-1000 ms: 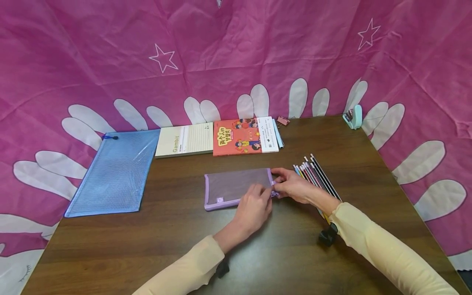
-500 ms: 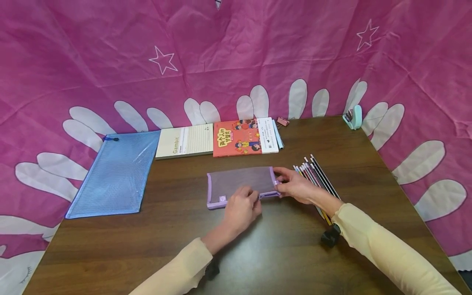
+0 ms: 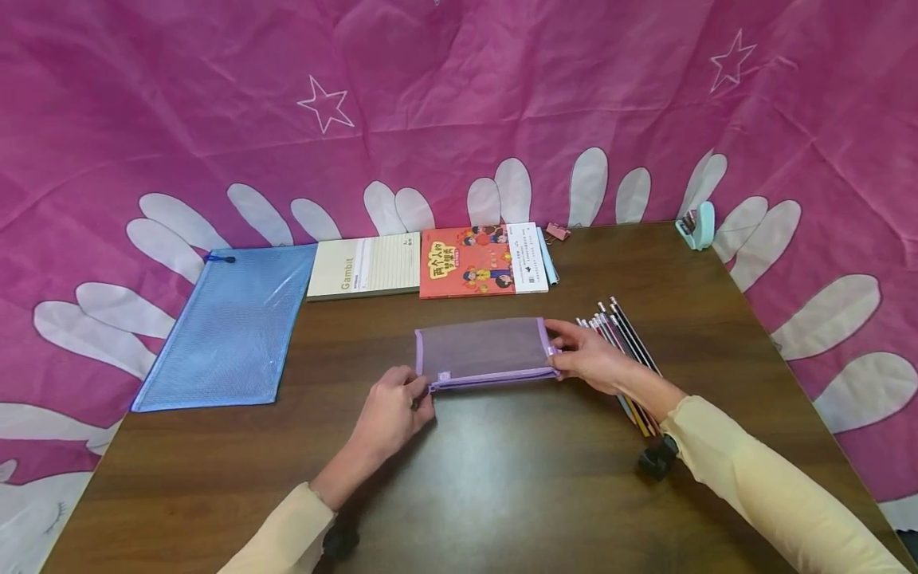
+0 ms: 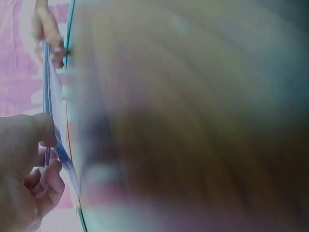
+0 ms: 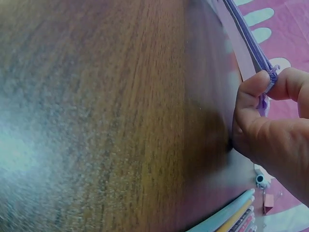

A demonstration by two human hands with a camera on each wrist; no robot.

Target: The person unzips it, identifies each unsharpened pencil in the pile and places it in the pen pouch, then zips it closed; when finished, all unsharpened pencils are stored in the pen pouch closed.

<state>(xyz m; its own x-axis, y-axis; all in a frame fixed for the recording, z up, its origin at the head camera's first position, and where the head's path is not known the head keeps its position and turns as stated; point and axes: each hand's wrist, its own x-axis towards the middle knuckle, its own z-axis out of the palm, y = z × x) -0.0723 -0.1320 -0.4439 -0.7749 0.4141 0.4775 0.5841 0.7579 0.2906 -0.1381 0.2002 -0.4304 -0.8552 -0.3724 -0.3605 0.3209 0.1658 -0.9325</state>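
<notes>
A purple mesh zipper pouch (image 3: 484,349) lies across the middle of the table, its zipper edge facing me with a narrow gap along it. At its front left corner my left hand (image 3: 393,408) pinches the zipper end between thumb and fingers; the zipper pull itself is too small to make out. My right hand (image 3: 594,360) holds the right end, and in the right wrist view its thumb and finger pinch the pouch's corner (image 5: 268,79). Partly under the right forearm lie several pencils (image 3: 633,339), some striped, some yellow.
A blue zipper file bag (image 3: 225,335) lies at the left. Along the back are a cream notebook (image 3: 387,267), a red picture book (image 3: 466,275), a light blue item (image 3: 548,259) and a pink binder clip (image 3: 558,232). A mint stapler-like object (image 3: 703,226) stands at the back right corner.
My left hand has slid left along the pouch's front edge, from near its right end to its left corner. The zipper line has opened behind it. My right hand keeps its hold.
</notes>
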